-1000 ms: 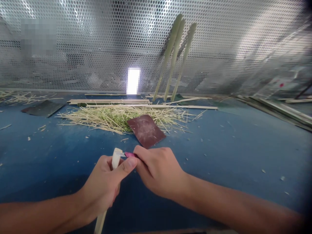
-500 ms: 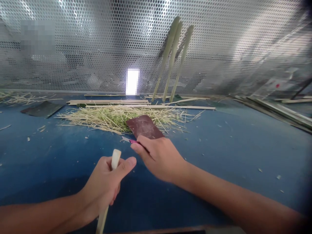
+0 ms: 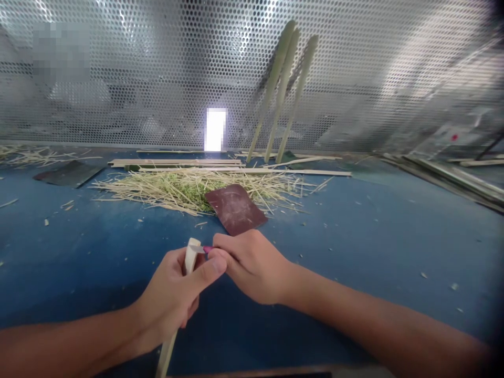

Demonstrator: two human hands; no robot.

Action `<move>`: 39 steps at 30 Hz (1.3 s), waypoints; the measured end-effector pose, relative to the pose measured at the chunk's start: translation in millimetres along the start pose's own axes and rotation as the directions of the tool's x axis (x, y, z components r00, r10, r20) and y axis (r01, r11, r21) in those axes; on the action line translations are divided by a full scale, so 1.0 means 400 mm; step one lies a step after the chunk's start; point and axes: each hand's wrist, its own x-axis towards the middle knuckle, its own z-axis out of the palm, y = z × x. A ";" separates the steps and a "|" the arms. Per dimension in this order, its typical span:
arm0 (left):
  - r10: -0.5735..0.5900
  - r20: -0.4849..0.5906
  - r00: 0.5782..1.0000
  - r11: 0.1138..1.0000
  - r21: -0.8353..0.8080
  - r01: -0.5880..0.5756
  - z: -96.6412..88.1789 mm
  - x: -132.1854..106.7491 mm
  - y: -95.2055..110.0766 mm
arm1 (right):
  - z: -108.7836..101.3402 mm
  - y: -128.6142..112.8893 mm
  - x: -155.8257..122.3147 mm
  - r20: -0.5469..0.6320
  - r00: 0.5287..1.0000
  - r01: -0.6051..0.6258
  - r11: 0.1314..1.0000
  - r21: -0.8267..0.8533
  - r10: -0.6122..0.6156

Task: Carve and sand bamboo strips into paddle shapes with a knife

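Observation:
My left hand [image 3: 173, 294] grips a pale bamboo strip [image 3: 191, 257] upright, its lower end running down past my wrist. My right hand [image 3: 252, 268] is shut on a small craft knife with a pink handle [image 3: 207, 249]. The knife's metal blade [image 3: 197, 249] rests against the top end of the strip, close to my left thumb. Most of the handle is hidden by my fingers. Beyond my hands, a dark red sheet of sandpaper [image 3: 235, 209] lies on the edge of a pile of pale green shavings [image 3: 165, 191].
Everything lies on a blue work table [image 3: 354, 236] scattered with offcuts. Long pale strips [image 3: 244, 171] lie behind the shavings, and several green bamboo strips [image 3: 281, 89] lean against a perforated metal sheet [image 3: 157, 68]. A dark sheet [image 3: 69, 174] lies at left.
My right hand has come back down and left with the knife, from up near the sandpaper to the top of the strip. My left hand and the strip have barely moved.

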 end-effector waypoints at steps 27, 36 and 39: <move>0.030 0.043 0.999 0.999 -0.020 -0.029 0.005 0.013 0.004 | 0.014 -0.036 -0.009 -0.087 0.979 -0.198 0.954 -0.224 0.183; -0.031 -0.064 0.997 1.000 -0.007 0.031 0.017 0.004 0.018 | -0.009 -0.020 0.015 -0.245 0.919 -0.375 0.874 -0.310 0.308; -0.019 -0.109 0.994 0.998 0.061 0.026 0.015 -0.007 0.010 | -0.050 0.003 0.024 -0.337 0.898 -0.374 0.892 -0.254 0.281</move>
